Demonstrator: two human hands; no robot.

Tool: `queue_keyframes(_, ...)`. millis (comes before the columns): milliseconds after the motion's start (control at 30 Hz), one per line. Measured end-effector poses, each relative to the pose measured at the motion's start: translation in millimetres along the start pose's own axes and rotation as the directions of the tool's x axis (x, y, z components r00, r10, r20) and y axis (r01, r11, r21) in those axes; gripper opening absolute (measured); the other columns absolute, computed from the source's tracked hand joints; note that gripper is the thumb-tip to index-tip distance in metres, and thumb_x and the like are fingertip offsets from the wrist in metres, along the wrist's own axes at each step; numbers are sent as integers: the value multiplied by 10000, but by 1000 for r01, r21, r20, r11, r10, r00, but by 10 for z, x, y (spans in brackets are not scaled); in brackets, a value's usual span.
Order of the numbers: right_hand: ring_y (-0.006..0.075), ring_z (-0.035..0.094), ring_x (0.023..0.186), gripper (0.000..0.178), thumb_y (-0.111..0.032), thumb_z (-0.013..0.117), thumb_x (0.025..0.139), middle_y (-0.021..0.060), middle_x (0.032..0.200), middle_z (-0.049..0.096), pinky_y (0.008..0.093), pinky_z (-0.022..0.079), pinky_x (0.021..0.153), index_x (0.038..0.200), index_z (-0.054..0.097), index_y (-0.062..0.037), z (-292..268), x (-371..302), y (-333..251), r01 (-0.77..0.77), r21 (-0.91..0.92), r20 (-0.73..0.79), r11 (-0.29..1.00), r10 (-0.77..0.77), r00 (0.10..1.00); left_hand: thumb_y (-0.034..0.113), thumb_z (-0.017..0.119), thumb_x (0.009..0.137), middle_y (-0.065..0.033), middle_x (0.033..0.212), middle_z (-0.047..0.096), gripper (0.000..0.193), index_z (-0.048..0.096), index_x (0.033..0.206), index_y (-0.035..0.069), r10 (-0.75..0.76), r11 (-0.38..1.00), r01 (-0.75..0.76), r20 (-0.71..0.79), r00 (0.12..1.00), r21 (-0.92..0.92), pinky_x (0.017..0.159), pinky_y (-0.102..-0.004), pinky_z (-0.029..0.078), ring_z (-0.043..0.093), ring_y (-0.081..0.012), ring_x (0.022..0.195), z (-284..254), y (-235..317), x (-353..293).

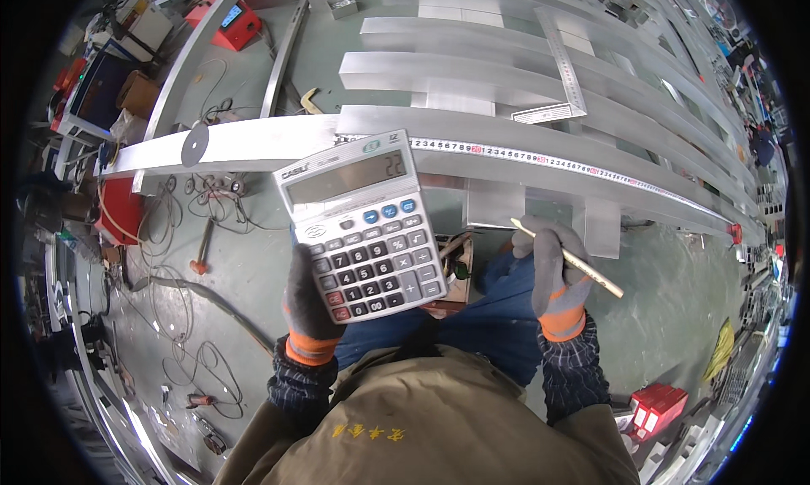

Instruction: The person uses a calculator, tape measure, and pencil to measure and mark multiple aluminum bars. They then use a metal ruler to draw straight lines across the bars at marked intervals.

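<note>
My left hand (309, 303), in a grey glove with an orange cuff, grips a silver calculator (390, 244) by its left side. The calculator is held up toward me, its tilted display lit with digits and its keys facing up. In my right hand (557, 265), gloved alike, a pale wooden pencil (597, 276) lies between the fingers, its point toward the left. Beyond both hands, a white tape measure (506, 153) is stretched along a silver metal beam (253, 139); the calculator hides part of that beam. The tape's red case (736, 233) sits at the beam's right end.
A metal square (567, 71) lies across parallel silver bars farther back. A dark disc (195, 144) rests on the beam at left. On the floor are cables (181, 316), a hammer (202, 249) and a red box (658, 411). A red machine (226, 22) stands far left.
</note>
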State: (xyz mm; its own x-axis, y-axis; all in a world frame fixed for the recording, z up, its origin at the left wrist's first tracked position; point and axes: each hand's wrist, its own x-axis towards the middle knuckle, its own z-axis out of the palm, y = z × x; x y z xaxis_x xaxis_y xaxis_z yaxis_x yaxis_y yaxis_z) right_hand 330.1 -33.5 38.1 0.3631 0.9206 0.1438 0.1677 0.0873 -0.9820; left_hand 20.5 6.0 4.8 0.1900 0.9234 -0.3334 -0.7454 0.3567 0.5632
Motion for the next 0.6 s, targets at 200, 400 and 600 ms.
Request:
queue_keyframes(200,167,694,823,236,41,556,930,158,988,730,274,563,722,1149,640,19,19,465,-14,260,-265,75,928,-249,966,408,507,1082,-156,1276,699,496,572,1392,26,9,999,-11,-41,999,-46,953,-455,602,714,-298,1102,18,30,40)
queue_keyframes(400,261,676,733,206,42,679,818,137,909,678,347,562,682,1015,654,-14,216,912,264,593,-294,234,750,-545,805,468,452,1093,-174,1301,671,581,510,1437,4,39,999,-37,-82,996,20,929,-409,616,710,-280,1106,65,43,79)
queue_keyframes(600,253,663,711,211,-9,681,802,117,892,671,344,555,668,1011,658,-24,86,893,444,476,-353,205,806,-430,879,467,480,1079,-198,1354,641,609,483,1467,-2,26,996,-29,-28,999,-86,984,-477,590,686,-332,1162,50,40,117)
